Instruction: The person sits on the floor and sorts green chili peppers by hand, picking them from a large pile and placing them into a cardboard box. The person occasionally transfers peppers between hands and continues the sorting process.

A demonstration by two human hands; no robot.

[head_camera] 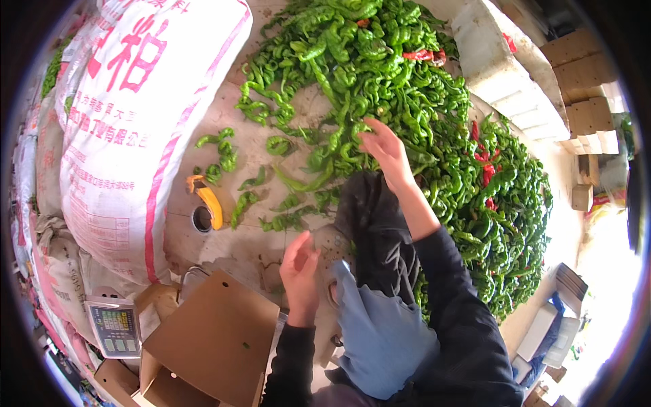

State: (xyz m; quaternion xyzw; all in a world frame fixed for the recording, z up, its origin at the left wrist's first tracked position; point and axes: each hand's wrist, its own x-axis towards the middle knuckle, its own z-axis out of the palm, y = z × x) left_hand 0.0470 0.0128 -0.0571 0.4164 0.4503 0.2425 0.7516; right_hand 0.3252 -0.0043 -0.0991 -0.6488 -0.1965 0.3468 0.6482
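Note:
A large heap of twisted green peppers [391, 86] covers the floor ahead and to the right, with a few red peppers [488, 173] among them. My right hand [386, 150] reaches over the near edge of the heap, beside a curled green pepper [361, 129]; its fingers are apart, and whether they touch a pepper is unclear. My left hand [301, 269] is slightly blurred above the floor, fingers bent, with no pepper visible in it. It is right of an open cardboard box [213, 336]. Loose green peppers [244, 206] lie scattered between the heap and a yellow curved object [208, 203].
A big white woven sack [127, 127] with pink print stands at the left. A digital scale display [114, 325] is beside the box. A round hole [202, 219] shows in the floor. White foam boxes [508, 71] and stacked cardboard boxes [587, 117] stand at the right.

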